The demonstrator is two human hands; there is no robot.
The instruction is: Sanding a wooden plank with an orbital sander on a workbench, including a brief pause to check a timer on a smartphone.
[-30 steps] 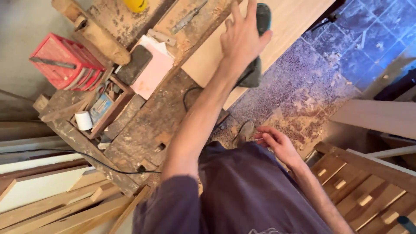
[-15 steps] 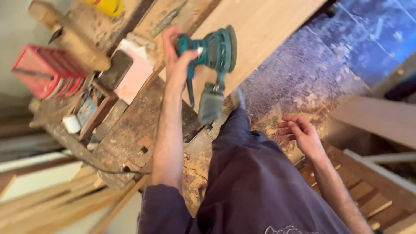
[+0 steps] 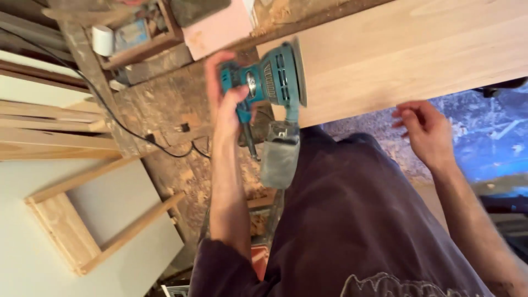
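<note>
The left hand [image 3: 231, 110] has lifted the teal orbital sander [image 3: 269, 82] off the pale wood panel [image 3: 407, 55] and now grips it closed-fisted above the counter's [image 3: 159, 104] near edge, dust bag [image 3: 279, 157] dangling. The right hand [image 3: 426, 129] hovers empty, fingers loosely curled, just beside the panel's edge.

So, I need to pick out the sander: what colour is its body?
Teal sander, with a grey dust bag; the head view shows it.
</note>
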